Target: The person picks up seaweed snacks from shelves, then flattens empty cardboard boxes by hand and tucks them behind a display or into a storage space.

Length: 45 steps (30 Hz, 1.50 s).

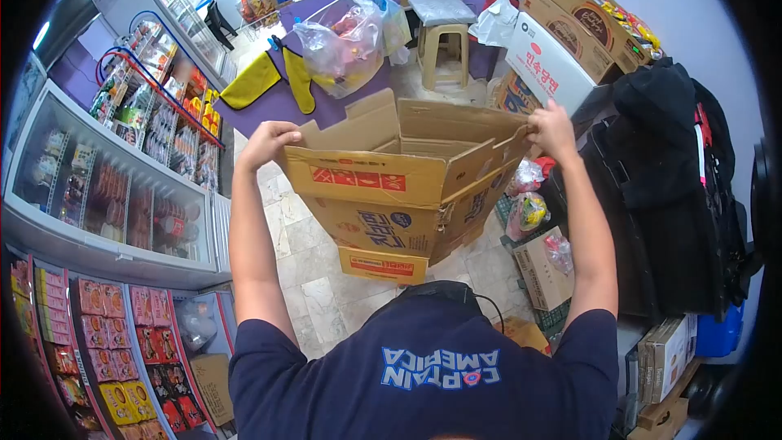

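Note:
An empty-looking cardboard box (358,216) hangs in front of me, its top flaps raised and its bottom flaps hanging loose. Red pictograms and blue Korean print mark its side. My left hand (273,143) pinches the upper left corner, thumb and fingers closed over the edge. At the upper right corner, my right hand (554,129) is closed on the cardboard edge. Beneath the box lies a tiled floor (322,301).
Glass-door fridges (114,187) and shelves of packets (122,350) line the left. Stacked cartons (554,61), a black jacket (660,130) and a flat carton (542,273) stand on the right. Ahead are a stool (444,41) and plastic bags (346,41).

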Tool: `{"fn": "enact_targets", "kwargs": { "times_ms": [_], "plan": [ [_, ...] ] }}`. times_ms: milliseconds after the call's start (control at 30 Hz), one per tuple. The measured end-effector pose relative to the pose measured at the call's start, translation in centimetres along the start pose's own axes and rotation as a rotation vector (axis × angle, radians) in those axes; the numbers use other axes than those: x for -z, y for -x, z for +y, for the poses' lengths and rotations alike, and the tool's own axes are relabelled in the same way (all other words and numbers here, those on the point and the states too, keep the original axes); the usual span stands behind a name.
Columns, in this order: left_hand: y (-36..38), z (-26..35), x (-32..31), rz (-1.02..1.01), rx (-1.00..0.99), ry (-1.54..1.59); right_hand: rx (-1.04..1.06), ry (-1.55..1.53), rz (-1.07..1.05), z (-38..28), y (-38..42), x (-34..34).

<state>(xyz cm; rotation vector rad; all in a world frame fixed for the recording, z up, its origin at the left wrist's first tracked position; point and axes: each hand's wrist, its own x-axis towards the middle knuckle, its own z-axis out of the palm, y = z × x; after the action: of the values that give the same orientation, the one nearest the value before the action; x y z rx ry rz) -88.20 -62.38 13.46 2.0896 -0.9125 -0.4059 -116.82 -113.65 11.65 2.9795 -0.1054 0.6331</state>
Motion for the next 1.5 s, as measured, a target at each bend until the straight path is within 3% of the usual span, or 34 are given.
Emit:
{"fn": "enact_targets", "kwargs": {
  "times_ms": [67, 100, 167, 233, 267, 300, 367, 500, 567, 600, 633, 733, 767, 833, 1033, 1200, 1300, 1333, 1433, 1500],
  "plan": [
    [0.9, -3.7, 2.7, 0.108, -0.032, 0.180, 0.062, -0.127, 0.106, -0.7, -2.2, 3.0],
    [2.3, -4.2, 3.5, 0.109, -0.193, 0.506, 0.110, -0.181, 0.156, -1.3, -3.2, 4.7],
    [6.1, -3.4, -1.3, 0.193, -0.485, 1.193, 0.097, -0.379, 0.115, -1.3, -5.1, 6.0],
    [5.6, -13.9, -8.4, 0.336, 0.039, 0.913, 0.017, -0.536, 0.110, -1.3, -7.2, 6.6],
    [5.9, -16.4, -11.0, 0.196, -0.035, 0.769, -0.057, -0.596, 0.103, -1.5, -7.8, 6.8],
    [5.3, -15.9, -13.1, 0.169, 0.024, 0.931, -0.130, -0.656, 0.088, -1.8, -8.0, 7.0],
    [3.4, -16.3, -16.1, 0.277, 0.061, 0.713, -0.202, -0.647, 0.117, -2.1, -8.5, 7.7],
    [1.1, -13.5, -15.6, 0.438, -0.078, 0.917, -0.289, -0.593, 0.228, 1.4, -9.6, 8.6],
    [0.1, -10.2, -13.6, 0.568, -0.232, 1.086, -0.133, -0.885, 0.513, 2.1, -9.4, 9.4],
    [-0.5, -9.6, -12.6, 0.545, -0.251, 1.119, -0.170, -1.206, 0.665, 0.8, -8.5, 9.6],
    [-0.7, -9.6, -11.3, 0.520, -0.263, 1.146, -0.262, -1.328, 0.722, 0.3, -7.0, 8.4],
    [-1.7, -9.8, -8.9, 0.498, -0.289, 1.151, -0.426, -1.260, 0.044, 2.8, 0.3, -4.6],
    [-1.7, -10.0, -8.4, 0.496, -0.281, 1.139, -0.458, -1.486, 0.050, 0.9, 2.2, -7.7],
    [-1.3, -10.5, -7.3, 0.523, -0.230, 1.085, -0.609, -1.499, 0.016, -0.3, 3.8, -12.7],
    [0.5, -11.2, -2.1, 0.685, -0.117, 0.918, -0.597, -1.483, 0.232, -6.1, -2.4, -7.6],
    [1.7, -9.6, 0.8, 0.763, 0.001, 0.815, -0.548, -1.519, 0.248, -7.1, -5.0, -7.0],
    [3.7, -8.2, 1.8, 0.641, -0.145, 0.820, -0.523, -1.628, 0.250, -6.4, -5.9, -7.7],
    [4.9, -8.1, 1.2, 0.562, -0.220, 0.900, -0.512, -1.671, 0.255, -6.3, -6.3, -7.3],
    [7.5, -13.3, -4.1, 0.568, 0.063, 0.678, -0.464, -1.617, 0.235, -5.8, -8.3, -7.6],
    [8.6, -12.7, -5.9, 0.674, 0.035, 0.780, -0.457, -1.570, 0.148, -6.3, -10.1, -6.9]
  ]
}}
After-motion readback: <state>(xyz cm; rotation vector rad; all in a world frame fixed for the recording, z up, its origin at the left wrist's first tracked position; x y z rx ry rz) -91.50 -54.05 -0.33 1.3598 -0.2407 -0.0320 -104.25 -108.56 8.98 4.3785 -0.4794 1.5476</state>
